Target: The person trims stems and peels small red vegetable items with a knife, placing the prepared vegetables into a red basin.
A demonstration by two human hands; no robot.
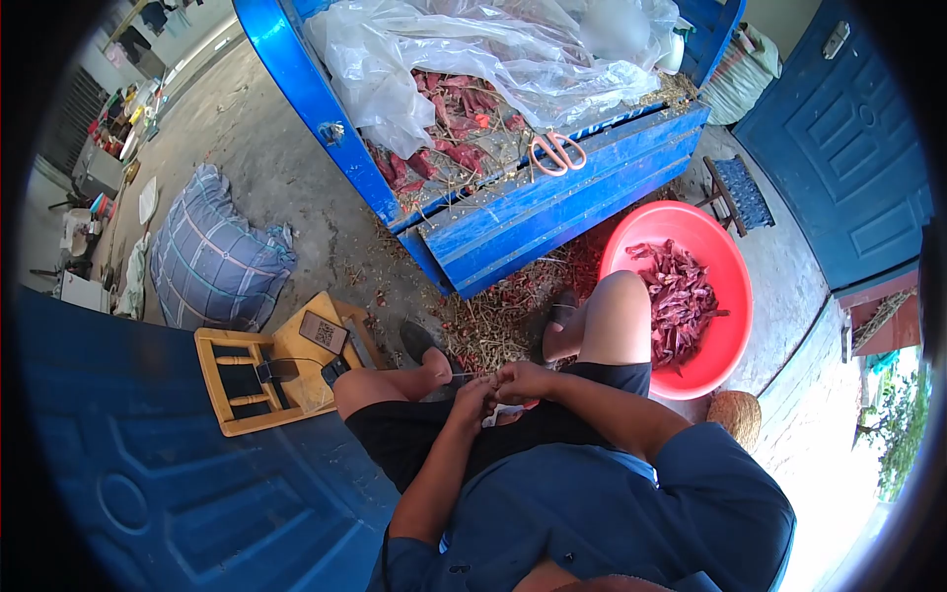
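One left hand (474, 401), one right hand (519, 382): fingers pinched together, contents unclear.
Round red plastic basin (731, 280): wrinkled dark-red peppers (679, 302).

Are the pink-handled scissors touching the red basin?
Apart: the head view shows blue cart panel between the scissors and the basin on the floor.

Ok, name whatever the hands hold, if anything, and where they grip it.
It cannot be told: the left hand and right hand meet, fingers hiding anything between them.
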